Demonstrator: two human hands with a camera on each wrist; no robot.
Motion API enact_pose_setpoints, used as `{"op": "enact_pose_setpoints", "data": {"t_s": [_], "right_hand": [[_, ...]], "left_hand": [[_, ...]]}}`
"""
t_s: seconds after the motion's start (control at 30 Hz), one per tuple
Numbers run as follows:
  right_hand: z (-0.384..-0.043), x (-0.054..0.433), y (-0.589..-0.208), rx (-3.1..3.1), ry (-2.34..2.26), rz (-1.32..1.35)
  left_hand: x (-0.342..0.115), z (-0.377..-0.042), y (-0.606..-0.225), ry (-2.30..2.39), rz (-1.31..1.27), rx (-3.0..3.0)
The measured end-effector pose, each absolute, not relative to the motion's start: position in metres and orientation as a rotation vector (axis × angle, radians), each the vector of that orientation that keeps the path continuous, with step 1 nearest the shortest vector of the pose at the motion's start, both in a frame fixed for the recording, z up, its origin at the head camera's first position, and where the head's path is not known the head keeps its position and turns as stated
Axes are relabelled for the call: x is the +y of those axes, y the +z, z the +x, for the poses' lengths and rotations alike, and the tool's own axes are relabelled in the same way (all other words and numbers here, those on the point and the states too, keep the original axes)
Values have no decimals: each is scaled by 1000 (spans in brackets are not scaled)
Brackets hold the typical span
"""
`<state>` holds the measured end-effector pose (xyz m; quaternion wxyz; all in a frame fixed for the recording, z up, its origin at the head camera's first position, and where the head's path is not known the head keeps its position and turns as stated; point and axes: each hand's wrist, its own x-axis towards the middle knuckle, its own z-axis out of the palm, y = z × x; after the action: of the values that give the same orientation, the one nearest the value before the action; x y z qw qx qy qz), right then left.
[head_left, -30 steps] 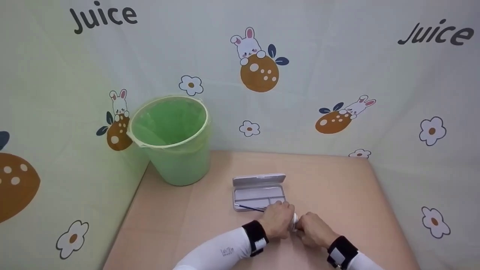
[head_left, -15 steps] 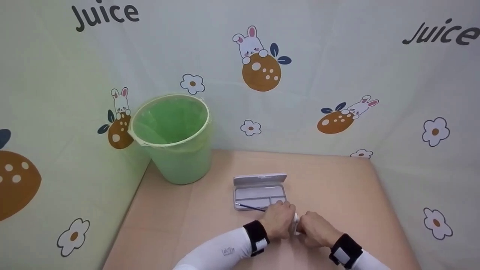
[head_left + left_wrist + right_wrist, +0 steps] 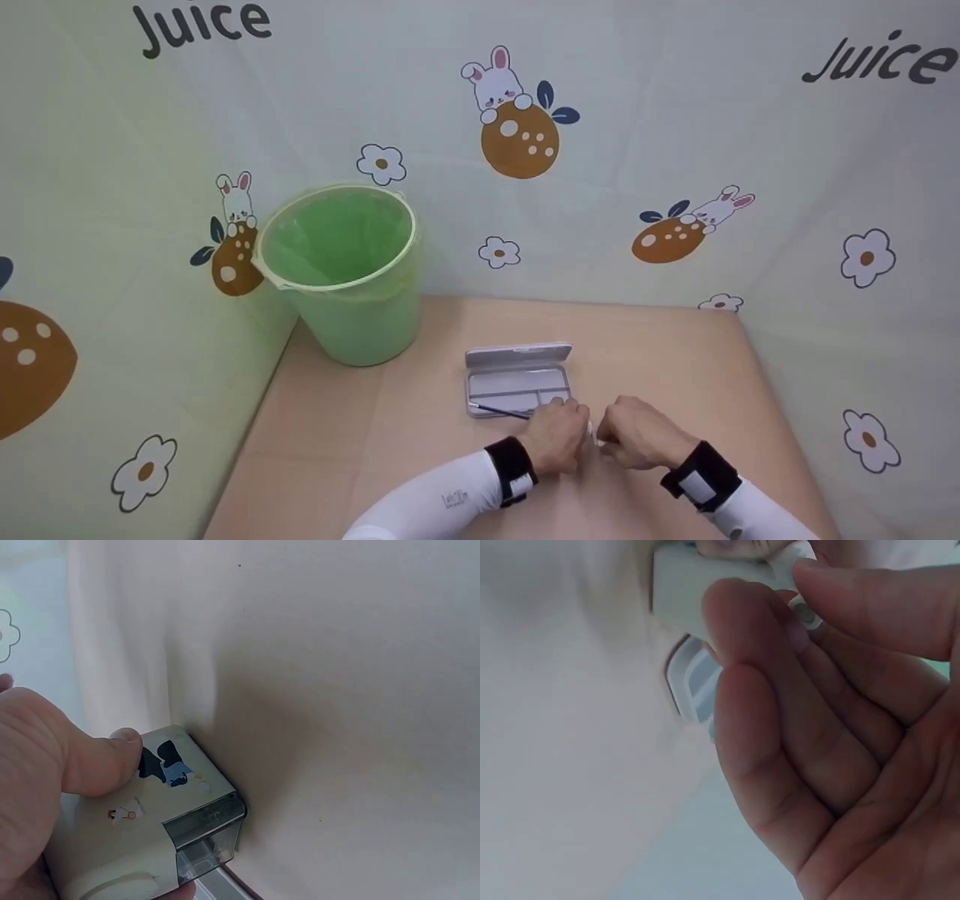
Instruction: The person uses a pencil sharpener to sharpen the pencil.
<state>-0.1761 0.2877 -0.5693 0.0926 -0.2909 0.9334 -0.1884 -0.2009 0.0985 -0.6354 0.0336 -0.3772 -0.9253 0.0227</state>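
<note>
My left hand (image 3: 555, 436) grips a cream crank pencil sharpener (image 3: 112, 847), thumb on top beside dark cartoon prints. A clear shavings drawer (image 3: 210, 849) shows at its end in the left wrist view. The right hand (image 3: 641, 435) pinches the white crank handle (image 3: 805, 613) on the sharpener's right side, thumb against curled fingers. A dark pencil (image 3: 499, 411) points out leftward from beneath the left hand, overlapping the front edge of an open pencil case (image 3: 517, 381). Most of the sharpener is hidden by the hands in the head view.
A green bucket (image 3: 364, 322) with a liner stands at the back left of the peach-covered table (image 3: 645, 352). The pencil case's lid is raised at the back. Patterned cloth walls (image 3: 600, 187) enclose the back and sides.
The right hand has swung up and away from the body, its wrist turning with the crank. The left hand, sharpener and pencil stay nearly where they were.
</note>
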Motion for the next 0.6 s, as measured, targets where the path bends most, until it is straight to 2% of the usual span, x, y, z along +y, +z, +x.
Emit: {"op": "enact_pose_setpoints", "data": {"t_s": [0.6], "right_hand": [[-196,299,-564,2872,-610,-843]], "left_hand": [[95,-206,-637,76,-1180,-2805]]}}
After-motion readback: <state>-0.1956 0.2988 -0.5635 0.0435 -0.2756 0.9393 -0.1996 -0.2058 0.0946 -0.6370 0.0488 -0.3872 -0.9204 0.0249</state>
